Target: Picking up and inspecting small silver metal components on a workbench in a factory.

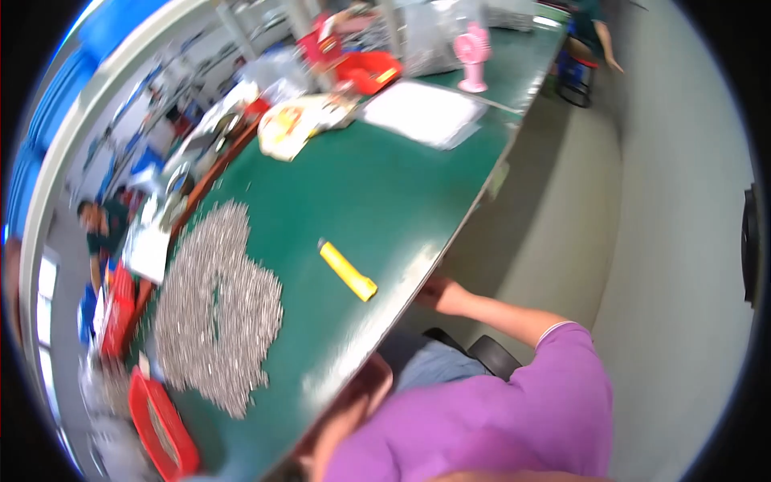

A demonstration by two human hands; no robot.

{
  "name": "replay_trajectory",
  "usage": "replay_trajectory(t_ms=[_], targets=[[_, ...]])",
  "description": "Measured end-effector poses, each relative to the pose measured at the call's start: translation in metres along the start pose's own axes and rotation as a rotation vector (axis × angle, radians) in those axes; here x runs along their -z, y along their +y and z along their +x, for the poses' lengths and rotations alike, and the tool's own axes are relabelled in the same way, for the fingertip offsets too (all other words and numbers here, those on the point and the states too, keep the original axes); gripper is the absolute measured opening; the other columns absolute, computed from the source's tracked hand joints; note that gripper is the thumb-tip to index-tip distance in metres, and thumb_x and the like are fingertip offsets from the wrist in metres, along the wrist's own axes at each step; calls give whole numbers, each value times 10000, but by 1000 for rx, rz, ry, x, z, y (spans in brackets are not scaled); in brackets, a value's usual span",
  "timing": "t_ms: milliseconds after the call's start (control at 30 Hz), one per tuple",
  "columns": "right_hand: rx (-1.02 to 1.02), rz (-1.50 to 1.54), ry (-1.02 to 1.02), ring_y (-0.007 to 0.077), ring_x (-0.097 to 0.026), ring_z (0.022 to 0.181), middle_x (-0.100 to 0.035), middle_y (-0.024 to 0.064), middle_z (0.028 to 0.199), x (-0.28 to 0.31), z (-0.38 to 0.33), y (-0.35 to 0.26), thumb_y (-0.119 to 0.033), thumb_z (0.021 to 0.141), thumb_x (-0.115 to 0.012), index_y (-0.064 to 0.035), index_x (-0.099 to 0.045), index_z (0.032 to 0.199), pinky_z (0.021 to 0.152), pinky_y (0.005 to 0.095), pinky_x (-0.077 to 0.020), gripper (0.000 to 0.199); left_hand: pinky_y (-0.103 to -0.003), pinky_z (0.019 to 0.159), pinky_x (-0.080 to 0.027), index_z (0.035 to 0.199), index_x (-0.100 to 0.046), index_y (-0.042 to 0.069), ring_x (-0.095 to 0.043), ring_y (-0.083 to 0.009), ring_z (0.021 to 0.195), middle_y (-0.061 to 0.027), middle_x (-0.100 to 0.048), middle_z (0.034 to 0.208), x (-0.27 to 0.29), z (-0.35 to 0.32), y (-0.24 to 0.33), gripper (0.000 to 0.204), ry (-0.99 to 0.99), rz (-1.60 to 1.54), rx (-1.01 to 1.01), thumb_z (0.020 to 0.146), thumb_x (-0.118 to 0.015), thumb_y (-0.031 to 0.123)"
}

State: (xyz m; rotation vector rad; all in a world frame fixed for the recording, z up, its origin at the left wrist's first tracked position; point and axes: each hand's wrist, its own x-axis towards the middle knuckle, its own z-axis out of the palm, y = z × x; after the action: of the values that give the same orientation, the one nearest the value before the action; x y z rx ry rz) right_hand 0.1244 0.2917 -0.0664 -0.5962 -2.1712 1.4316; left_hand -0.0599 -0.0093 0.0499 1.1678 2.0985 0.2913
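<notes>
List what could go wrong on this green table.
The thin grey pieces lie loose on the table; a careless sweep might scatter them.
The yellow tool lies loose toward the person's side; a bump might send it over the edge.
The pink fan stands upright near the edge and could be knocked over.

Bright light is glaring off the glossy green tabletop (385, 201), motion blur is smearing the flat heap of thin grey pieces (185, 309), and fisheye distortion is bending the long white frame (79, 103).
</notes>
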Motion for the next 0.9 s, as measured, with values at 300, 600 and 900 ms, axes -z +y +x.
replay_trajectory(t_ms=[300,600,900], targets=[[-78,-257,-586,381,-601,1119,-613,236,1214,-112,-2,-53,-321,828,-675,-37,-602,1228,940,443,-497,496,-404,965,-480,1356,-557,69,-621,-364,1138,-223,-636,1230,-23,-59,-3,433,56,-327,-170,936,-623,155],[-306,-575,-582,429,-683,807,-665,288,783,-52,-28,-136,-440,819,-651,52,-700,827,762,460,-542,495,-371,1001,-466,1362,-544,38,-577,-283,1197,-165,-580,1301,-21,-83,6,413,86,-597,-336,970,-604,155],[169,-274,-794,232,-659,720,-677,101,830,-7,-7,-269,-145,793,-759,-49,-724,924,648,348,-520,166,-255,667,-504,1060,-610,4,-565,-100,704,-69,-630,967,65,-146,-42,163,1070,-694,-23,899,-637,-3]])
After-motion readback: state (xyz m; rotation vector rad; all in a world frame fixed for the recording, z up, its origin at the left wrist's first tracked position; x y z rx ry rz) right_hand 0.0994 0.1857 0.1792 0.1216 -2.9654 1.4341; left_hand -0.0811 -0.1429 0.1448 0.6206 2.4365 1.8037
